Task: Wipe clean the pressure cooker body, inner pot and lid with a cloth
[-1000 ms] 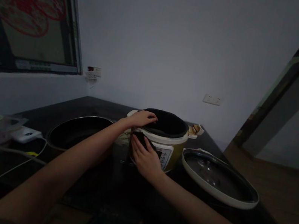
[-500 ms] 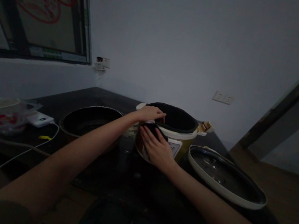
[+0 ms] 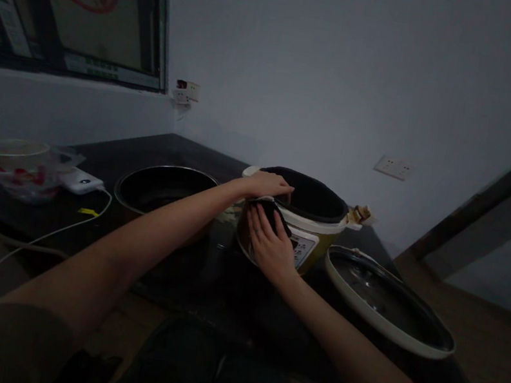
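Note:
An electric cooker (image 3: 324, 234) with a white rim, a yellow-green body and a control panel stands on the dark table. My left hand (image 3: 269, 185) grips its near left rim, fingers curled over the edge towards the dark inside. Just below, my right hand (image 3: 271, 243) presses a black cloth (image 3: 271, 212) against the cooker's front side, left of the panel. Its fingers lie stretched over the cloth. To the right of the cooker rests a glass lid (image 3: 381, 301) with a pale rim, tilted. A black round pot (image 3: 158, 185) is on the left, partly behind my left forearm.
A bowl in a plastic bag (image 3: 15, 161) sits at the far left beside a white plugged device (image 3: 83, 181) with a white cable hanging over the table edge. Crumpled brown-and-white scraps (image 3: 358, 215) lie behind the cooker. Wall sockets (image 3: 394, 168) are above.
The view has shifted slightly, tilting downwards. Both hands remain at the same side of the cooker; the right-hand fingers have shifted a little on the black cloth.

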Motion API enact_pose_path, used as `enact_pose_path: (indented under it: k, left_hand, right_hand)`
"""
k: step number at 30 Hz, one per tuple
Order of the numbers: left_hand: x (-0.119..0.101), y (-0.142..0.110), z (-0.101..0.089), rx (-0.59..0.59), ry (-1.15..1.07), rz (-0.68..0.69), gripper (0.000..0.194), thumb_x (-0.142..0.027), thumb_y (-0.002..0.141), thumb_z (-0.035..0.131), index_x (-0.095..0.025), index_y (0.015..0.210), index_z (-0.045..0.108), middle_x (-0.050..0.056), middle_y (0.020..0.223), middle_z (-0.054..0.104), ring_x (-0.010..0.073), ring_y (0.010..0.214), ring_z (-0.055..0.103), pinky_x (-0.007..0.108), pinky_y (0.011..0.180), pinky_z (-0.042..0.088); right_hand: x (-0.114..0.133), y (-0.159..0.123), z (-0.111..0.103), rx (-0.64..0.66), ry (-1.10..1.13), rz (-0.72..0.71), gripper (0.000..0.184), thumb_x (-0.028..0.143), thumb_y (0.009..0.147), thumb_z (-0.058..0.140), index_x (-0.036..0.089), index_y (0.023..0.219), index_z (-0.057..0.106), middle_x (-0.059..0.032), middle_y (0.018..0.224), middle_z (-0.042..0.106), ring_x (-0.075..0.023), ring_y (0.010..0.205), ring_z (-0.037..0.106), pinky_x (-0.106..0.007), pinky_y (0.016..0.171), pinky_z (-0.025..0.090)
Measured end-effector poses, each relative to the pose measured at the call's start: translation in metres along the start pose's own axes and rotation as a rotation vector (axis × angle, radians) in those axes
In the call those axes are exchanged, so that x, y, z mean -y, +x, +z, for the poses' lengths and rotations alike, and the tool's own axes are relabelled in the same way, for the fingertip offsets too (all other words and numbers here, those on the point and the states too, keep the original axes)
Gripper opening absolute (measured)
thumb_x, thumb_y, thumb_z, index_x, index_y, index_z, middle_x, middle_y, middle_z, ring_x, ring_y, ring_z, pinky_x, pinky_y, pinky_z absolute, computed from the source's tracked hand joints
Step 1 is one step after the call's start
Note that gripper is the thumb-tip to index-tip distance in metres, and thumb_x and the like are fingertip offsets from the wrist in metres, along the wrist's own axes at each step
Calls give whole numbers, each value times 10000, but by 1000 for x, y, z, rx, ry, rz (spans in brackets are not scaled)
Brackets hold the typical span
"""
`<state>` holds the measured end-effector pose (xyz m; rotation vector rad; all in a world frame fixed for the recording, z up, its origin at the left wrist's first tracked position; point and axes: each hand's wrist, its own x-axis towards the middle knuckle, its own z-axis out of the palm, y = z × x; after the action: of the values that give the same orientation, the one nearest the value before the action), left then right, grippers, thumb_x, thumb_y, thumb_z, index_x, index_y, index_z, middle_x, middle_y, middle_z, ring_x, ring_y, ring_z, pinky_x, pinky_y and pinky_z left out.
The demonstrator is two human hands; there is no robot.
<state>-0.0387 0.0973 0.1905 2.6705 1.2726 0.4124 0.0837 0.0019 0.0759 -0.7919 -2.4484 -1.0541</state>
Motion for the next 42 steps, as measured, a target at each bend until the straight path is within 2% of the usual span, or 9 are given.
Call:
enact_pose_path:
  k: [6, 9, 16, 21, 24, 28, 32, 37, 42]
  left_hand:
    - [1, 1, 0, 10, 15, -30, 523, -470, 936, 262, -249, 925, 736, 7, 944, 730, 163, 851, 637, 250, 715, 403]
    - [1, 3, 1, 17, 35, -30, 528, -477, 938, 251, -260, 933, 732, 13, 937, 726, 162, 831, 633, 263, 728, 411]
    - [1, 2, 1, 10, 49, -25, 527, -447, 935, 250, -252, 923, 739, 31, 923, 725, 184, 814, 631, 277, 696, 404]
    - [3, 4, 2, 0, 58, -22, 517, -436, 933, 258, -249, 923, 740, 29, 928, 725, 179, 795, 630, 267, 684, 400]
    - [4, 5, 4, -9, 62, -11, 514, -435, 932, 261, -248, 925, 740, 30, 920, 725, 179, 790, 628, 264, 685, 398]
    - [4, 4, 3, -6, 62, -4, 528, -430, 936, 246, -246, 913, 740, 27, 896, 724, 175, 790, 628, 255, 666, 390]
    - [2, 3, 2, -5, 68, -3, 518, -417, 935, 249, -242, 915, 737, 23, 887, 725, 168, 791, 630, 247, 649, 378]
    - [3, 3, 2, -4, 67, 15, 528, -415, 935, 238, -246, 917, 738, 23, 899, 727, 167, 820, 638, 239, 649, 378]
    - [3, 2, 2, -16, 71, 27, 540, -422, 934, 232, -241, 919, 740, 29, 876, 726, 162, 805, 638, 232, 658, 384]
  right_hand:
    - [26, -40, 34, 115, 100, -235, 456, 125, 846, 415, -54, 1257, 501, -218, 1304, 547, -258, 1294, 434, -416, 1129, 302]
    - [27, -61, 40, 140, 156, -289, 433, 140, 854, 429, -20, 1245, 522, -188, 1272, 582, -237, 1279, 451, -396, 1132, 298]
    - [-8, -97, 20, 207, 268, -430, 428, 142, 876, 428, 4, 1277, 489, -180, 1319, 546, -193, 1294, 431, -376, 1118, 316]
    - [-39, -118, 2, 259, 268, -439, 474, 119, 888, 379, 102, 1361, 412, -96, 1422, 460, -137, 1360, 328, -412, 1125, 294]
    - [-49, -124, -4, 276, 236, -446, 529, 77, 857, 357, 133, 1382, 387, -45, 1475, 389, -132, 1374, 298, -416, 1128, 278]
    - [-42, -112, -1, 210, 199, -385, 596, 76, 844, 364, 160, 1431, 302, -1, 1502, 338, -110, 1380, 279, -371, 1104, 313]
    - [-21, -82, 8, 110, 151, -312, 589, 90, 857, 357, 116, 1440, 277, -31, 1520, 297, -118, 1404, 222, -368, 1106, 307]
    - [-2, -34, 11, 76, 16, -235, 518, 97, 868, 342, 56, 1382, 389, -91, 1493, 346, -165, 1398, 258, -376, 1141, 267]
    - [-7, -11, -1, 58, -62, -215, 466, 115, 883, 342, 39, 1326, 467, -113, 1494, 337, -212, 1404, 244, -411, 1158, 231]
